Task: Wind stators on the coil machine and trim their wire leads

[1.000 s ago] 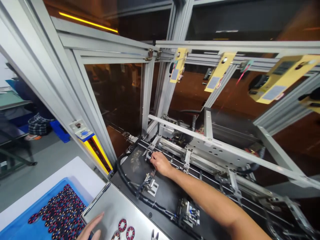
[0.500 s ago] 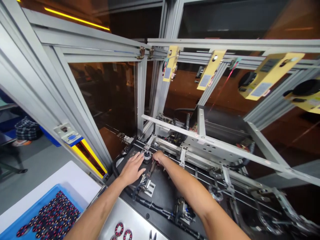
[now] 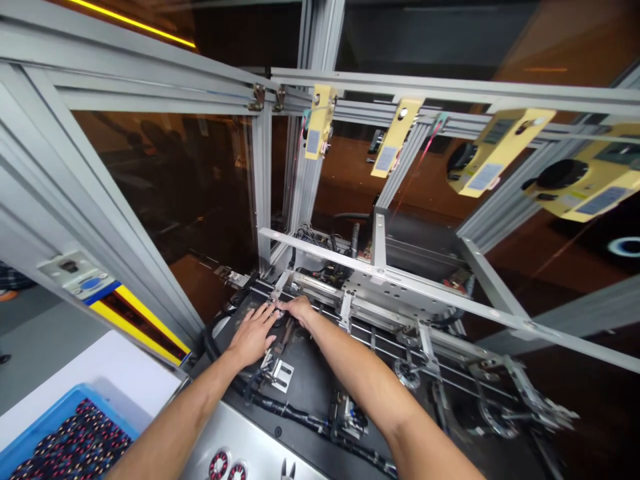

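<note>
My left hand (image 3: 251,337) lies over the black machine bed with its fingers stretched out, their tips at a small round ringed part (image 3: 279,313) on a station of the machine. From the other side my right hand (image 3: 300,311) reaches to the same part, its fingers bent and pressed together by the part's edge. What they grip, if anything, is hidden. Just below the hands is a small metal bracket (image 3: 283,376) with slots. Most of the round part is covered by my fingers.
A blue tray (image 3: 93,393) full of wound rings stands at lower left. Loose rings (image 3: 219,465) and a pair of pointed pliers (image 3: 287,471) lie on the steel ledge. A long metal bar (image 3: 400,275) crosses behind my hands. Yellow tensioner boxes (image 3: 397,138) hang above.
My right hand has moved left onto the round part, and my left fingertips now cover part of it. The view has shifted rightward, so the frame and tray appear further left.
</note>
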Motion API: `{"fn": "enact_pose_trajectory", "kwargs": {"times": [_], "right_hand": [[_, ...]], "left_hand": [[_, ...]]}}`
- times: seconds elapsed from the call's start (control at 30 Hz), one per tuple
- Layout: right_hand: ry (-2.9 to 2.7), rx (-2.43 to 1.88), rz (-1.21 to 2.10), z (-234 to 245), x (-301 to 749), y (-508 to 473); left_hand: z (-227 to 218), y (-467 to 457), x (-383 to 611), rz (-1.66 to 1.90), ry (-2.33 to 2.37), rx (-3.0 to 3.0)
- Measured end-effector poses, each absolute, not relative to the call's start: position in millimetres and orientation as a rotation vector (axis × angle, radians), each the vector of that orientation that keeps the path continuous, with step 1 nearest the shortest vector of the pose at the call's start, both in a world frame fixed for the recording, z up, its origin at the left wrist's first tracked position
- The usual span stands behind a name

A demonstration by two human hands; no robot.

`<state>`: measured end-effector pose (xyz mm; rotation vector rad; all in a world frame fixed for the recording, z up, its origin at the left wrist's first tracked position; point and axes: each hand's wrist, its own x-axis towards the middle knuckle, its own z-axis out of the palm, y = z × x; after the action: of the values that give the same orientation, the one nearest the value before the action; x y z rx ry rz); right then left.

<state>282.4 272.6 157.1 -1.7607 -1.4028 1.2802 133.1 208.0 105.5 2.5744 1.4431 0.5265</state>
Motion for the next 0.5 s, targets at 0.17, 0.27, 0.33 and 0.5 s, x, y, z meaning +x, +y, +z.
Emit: {"fn": "enact_pose_trajectory", "kwargs": {"times": [0.17, 0.27, 0.33, 0.5], "right_hand": [[-1.864, -1.586, 1.039, 200.1, 328.7, 204.8], [-2.031, -1.551, 0.877, 212.6, 395.7, 154.8], [-2.068, -1.642, 0.72, 208.4, 439.0, 134.8], [-2.314, -1.65, 0.489, 170.0, 473.4, 135.4]], "left_hand": [[109.1, 205.0, 129.6, 0.499, 1.441, 2.557], [108.9, 205.5, 128.0, 0.496, 1.415, 2.529], [110.3, 207.1, 127.4, 0.495, 1.391, 2.512], [127.7, 205.9, 126.4, 0.524, 1.396, 2.467]]}}
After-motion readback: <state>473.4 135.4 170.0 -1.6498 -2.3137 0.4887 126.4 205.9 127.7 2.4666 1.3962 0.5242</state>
